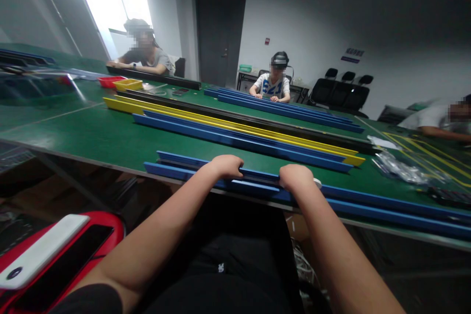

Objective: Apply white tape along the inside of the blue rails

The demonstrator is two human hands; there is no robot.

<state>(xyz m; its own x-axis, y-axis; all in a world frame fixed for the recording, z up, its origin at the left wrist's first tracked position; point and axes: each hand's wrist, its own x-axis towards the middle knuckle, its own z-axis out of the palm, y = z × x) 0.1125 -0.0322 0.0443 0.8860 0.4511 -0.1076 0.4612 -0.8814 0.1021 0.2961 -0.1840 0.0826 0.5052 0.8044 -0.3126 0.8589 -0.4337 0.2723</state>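
Note:
A long blue channel rail (368,201) lies along the near edge of the green table, with a second blue length beside it at the left. My left hand (228,166) is closed over the channel, its fingertips down by the rail and mostly hidden. To the right, my right hand (296,176) makes a fist at the same channel. A small white rounded object (317,183) shows just beyond its outer side; I cannot tell whether the hand holds it. What either hand grips is hidden.
Behind my hands lie blue rails (239,141), a yellow rail (235,130) and black rails (257,120). Clear plastic wrap (399,167) is at the right. Red (110,81) and yellow trays (128,85) stand farther back. Several people sit around. A red stool (114,221) holds a white device.

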